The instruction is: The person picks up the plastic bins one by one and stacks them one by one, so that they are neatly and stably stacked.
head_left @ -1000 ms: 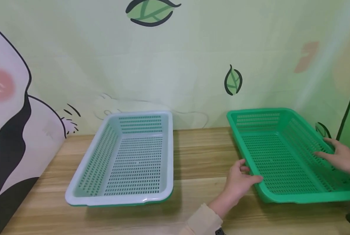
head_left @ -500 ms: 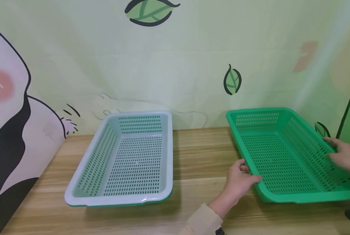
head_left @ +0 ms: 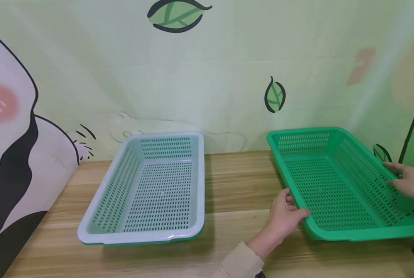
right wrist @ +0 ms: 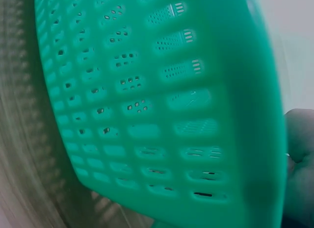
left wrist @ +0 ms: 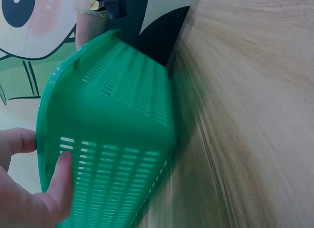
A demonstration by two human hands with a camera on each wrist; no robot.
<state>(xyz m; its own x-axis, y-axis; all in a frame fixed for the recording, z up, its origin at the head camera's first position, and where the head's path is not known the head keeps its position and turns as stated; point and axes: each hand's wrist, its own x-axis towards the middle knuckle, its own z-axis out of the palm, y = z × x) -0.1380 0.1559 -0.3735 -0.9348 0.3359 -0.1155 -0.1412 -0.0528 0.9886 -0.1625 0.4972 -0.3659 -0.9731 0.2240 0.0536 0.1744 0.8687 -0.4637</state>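
Note:
A green plastic basket (head_left: 328,189) with slotted walls stands at the right in the head view. My left hand (head_left: 283,216) grips its left rim near the front corner, thumb over the rim and fingers against the outer wall. The left wrist view shows a finger of that hand (left wrist: 34,189) touching the slots from outside. At the opposite side, my right hand (head_left: 409,181) holds the right rim, partly cut off by the frame edge. In the right wrist view the basket wall (right wrist: 235,154) hides most of that hand (right wrist: 300,164).
To the left stands a pale white basket (head_left: 141,237) of similar shape, with green showing beneath its front rim. Both baskets rest on a wood-grain table (head_left: 234,185). A backdrop (head_left: 227,77) with leaves and a panda rises behind.
My right thumb has drawn back from inside the green basket toward its right rim. The left hand and both baskets have barely moved.

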